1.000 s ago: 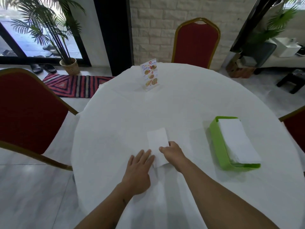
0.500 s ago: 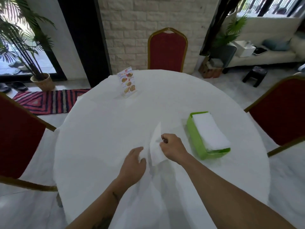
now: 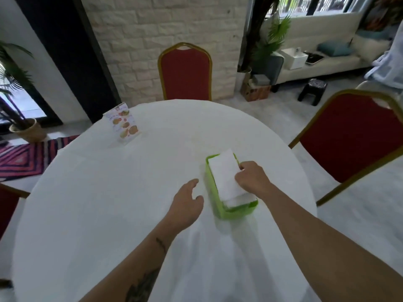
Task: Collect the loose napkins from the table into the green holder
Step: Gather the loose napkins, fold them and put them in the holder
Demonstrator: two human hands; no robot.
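Right hand [image 3: 250,179] pinches napkin [image 3: 224,173] over green holder [image 3: 226,211].

Two bare forearms, no sleeves in view. No rings, watch or bracelets visible on either. Left hand [image 3: 185,205]: bare; the left forearm carries a small dark tattoo mark [image 3: 161,244] just below the wrist and a larger dark tattoo [image 3: 141,287] further down toward the elbow, design too blurred to read. Right hand [image 3: 250,178]: bare, the right forearm unmarked.
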